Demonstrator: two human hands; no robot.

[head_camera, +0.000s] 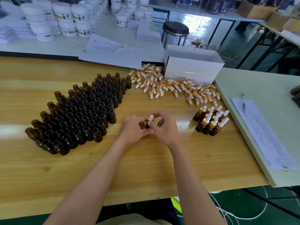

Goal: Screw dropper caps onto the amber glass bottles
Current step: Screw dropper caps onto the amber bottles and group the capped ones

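Near the middle of the pale wooden worktop point(113, 168), a small amber glass bottle point(147, 125) is gripped by the left hand point(134, 129), and its white-bulbed gold dropper cap point(151, 118) is pinched by the right hand point(164, 127). Cross-threading could be caused by a tilted cap.

1 stool point(175, 28), 1 box point(193, 69), 2 pens point(120, 49), roughly 10 capped bottles point(211, 122).

Amber-brown bottles point(84, 114), gold-collared white droppers point(170, 86), yellow wood-grain table point(81, 168), seemingly white box point(193, 69).
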